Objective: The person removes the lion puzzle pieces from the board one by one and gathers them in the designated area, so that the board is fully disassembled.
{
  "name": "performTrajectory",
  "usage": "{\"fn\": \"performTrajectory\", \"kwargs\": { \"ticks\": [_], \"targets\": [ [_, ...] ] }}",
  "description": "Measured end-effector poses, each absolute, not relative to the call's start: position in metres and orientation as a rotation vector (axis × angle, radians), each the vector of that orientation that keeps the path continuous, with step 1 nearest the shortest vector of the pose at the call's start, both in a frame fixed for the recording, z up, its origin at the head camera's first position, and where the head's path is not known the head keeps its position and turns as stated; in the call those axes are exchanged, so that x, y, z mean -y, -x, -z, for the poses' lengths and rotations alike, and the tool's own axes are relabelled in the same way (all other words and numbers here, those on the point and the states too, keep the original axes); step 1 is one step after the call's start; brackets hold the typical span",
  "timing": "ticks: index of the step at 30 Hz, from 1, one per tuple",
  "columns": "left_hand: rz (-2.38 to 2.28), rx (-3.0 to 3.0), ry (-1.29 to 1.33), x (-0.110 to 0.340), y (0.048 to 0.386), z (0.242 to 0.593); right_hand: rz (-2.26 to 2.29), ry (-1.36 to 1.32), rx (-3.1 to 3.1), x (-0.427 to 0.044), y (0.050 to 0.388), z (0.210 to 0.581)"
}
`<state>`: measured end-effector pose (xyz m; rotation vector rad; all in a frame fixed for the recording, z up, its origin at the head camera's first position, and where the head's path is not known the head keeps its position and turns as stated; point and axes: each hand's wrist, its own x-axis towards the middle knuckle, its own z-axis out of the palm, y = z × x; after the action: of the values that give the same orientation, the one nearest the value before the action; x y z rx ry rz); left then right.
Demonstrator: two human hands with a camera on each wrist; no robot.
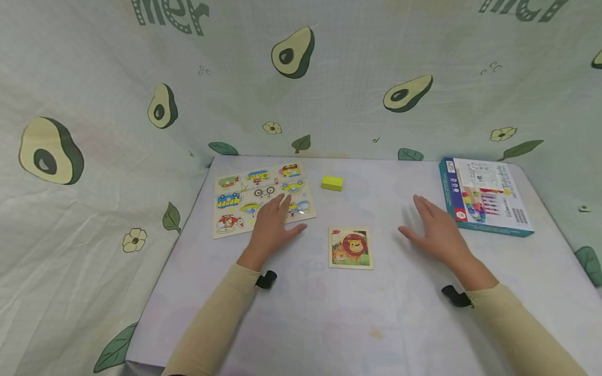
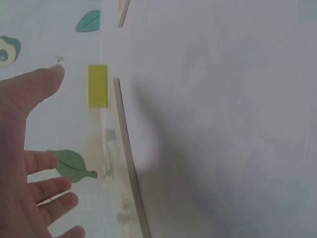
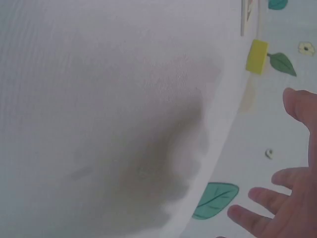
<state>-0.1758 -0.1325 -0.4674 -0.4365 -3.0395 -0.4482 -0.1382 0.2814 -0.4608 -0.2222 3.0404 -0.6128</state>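
Nothing Is Being Held

In the head view, the lion picture board (image 1: 350,248) lies flat on the table (image 1: 329,318), between the left hand (image 1: 274,225) and the right hand (image 1: 442,237). Neither one is touching it. The left hand is over the near right corner of the vehicle puzzle board (image 1: 247,197); it is hard to tell if they touch. Its fingers are long and loose, and its thumb sticks out. The right hand has loose, stretched fingers too, and the flat box (image 1: 489,196) is beside it. A yellow block (image 1: 332,183) sits just beside the vehicle puzzle board, farther off than the lion.

In the left wrist view, the fingers are a little bent and grip nothing. The yellow block shows past the thumb tip.

In the right wrist view, the fingers are spread and hold nothing. The yellow block shows again, near the top.

To handle the lion picture board well, it would be best to pinch it softly by two sides and keep it flat, so nothing loose slips. The left hand should mind the vehicle puzzle board, which a sleeve or wrist could bump.
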Motion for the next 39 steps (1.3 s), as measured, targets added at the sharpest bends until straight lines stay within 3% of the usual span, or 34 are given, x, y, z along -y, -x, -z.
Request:
{"fn": "performTrajectory", "kwargs": {
  "ticks": [39],
  "targets": [
    [0.804, 3.196, 0.727, 0.078, 0.143, 0.493, 0.959, 0.337, -2.813, -0.217, 0.119, 0.480]
  ]
}}
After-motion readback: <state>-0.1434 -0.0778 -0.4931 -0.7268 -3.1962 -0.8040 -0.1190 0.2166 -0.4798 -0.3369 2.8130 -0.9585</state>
